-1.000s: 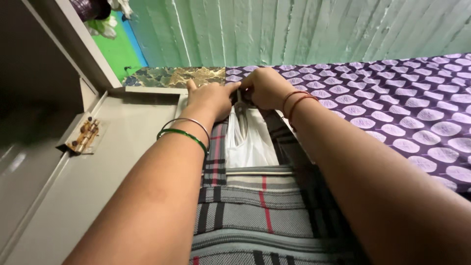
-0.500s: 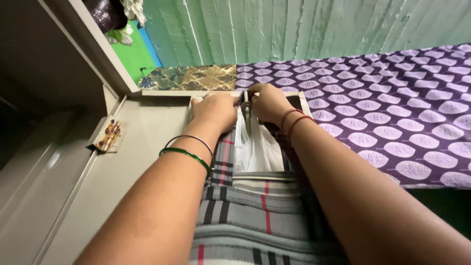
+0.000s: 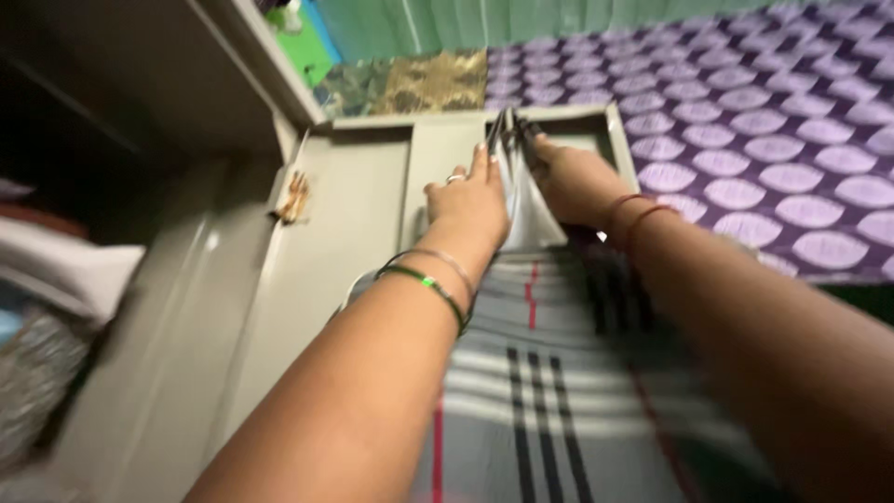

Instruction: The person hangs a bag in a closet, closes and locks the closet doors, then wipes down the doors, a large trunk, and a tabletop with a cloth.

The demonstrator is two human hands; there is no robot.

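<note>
Grey metal cupboard door [image 3: 354, 214] carries hanging checked cloth [image 3: 549, 373]; white bag [image 3: 531, 210] on it.

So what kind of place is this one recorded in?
Most likely a bedroom at home: a bed under a purple leaf-print sheet stands beside an open grey metal cupboard door, with folded cloth on its shelves and a plaid bag hanging from it.

Both arms reach far forward, forearms converging from the near corners toward the middle. The left hand [image 3: 468, 200] lies back up, fingers stretched forward and close together, a ring on one finger and two bangles at the wrist. The right hand [image 3: 570, 179], just right of it, is curled, fingers pinched at the far end, red thread around its wrist.
</note>
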